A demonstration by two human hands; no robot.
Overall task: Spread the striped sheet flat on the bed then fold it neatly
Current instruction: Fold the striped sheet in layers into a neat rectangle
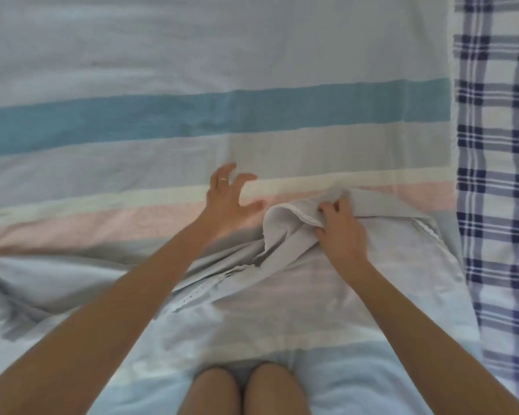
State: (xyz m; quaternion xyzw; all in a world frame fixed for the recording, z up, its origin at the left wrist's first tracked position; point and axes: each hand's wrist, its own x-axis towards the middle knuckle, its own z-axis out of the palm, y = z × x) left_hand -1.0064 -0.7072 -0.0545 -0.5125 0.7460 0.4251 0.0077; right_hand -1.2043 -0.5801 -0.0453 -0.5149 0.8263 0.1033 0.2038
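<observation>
The striped sheet [252, 115] lay spread across the bed, its near edge bunched; the right hand [342, 232] pinched that bunched fold; the left hand [228, 199] hovered beside it, fingers splayed wide; a plaid cover [498, 175] showed at right.

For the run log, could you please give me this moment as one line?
stage: spreading; left hand: open over striped sheet; right hand: grips bunched edge; sheet: not yet flat
</observation>
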